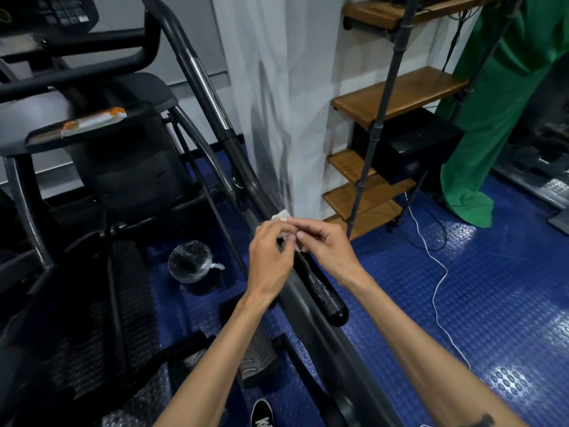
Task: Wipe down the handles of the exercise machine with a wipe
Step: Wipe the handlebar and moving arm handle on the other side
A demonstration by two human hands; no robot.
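1. We hold the wipe (288,231) between both hands, just above the black handle (323,291) of the exercise machine (129,167).
2. Our left hand (271,257) has its fingers curled, pinching the wipe's near-left side; the fingertips press against the white sheet.
3. Our right hand (326,245) pinches the wipe from the other side, thumb and fingers closed on it, so the two hands meet nearly fingertip to fingertip.
4. A white corner of the wipe pokes out beyond our fingers, on the far side of the hands.
5. The handle runs below our hands and ends in a rounded black tip nearer to us, just beside the right wrist.
6. Left of the left hand, down on the blue floor (431,303), stands a small bin (191,263) with a clear liner.
7. A white cable (437,291) trails over the floor right of the right forearm.
8. Wooden shelves (397,90) rise beyond the right hand.
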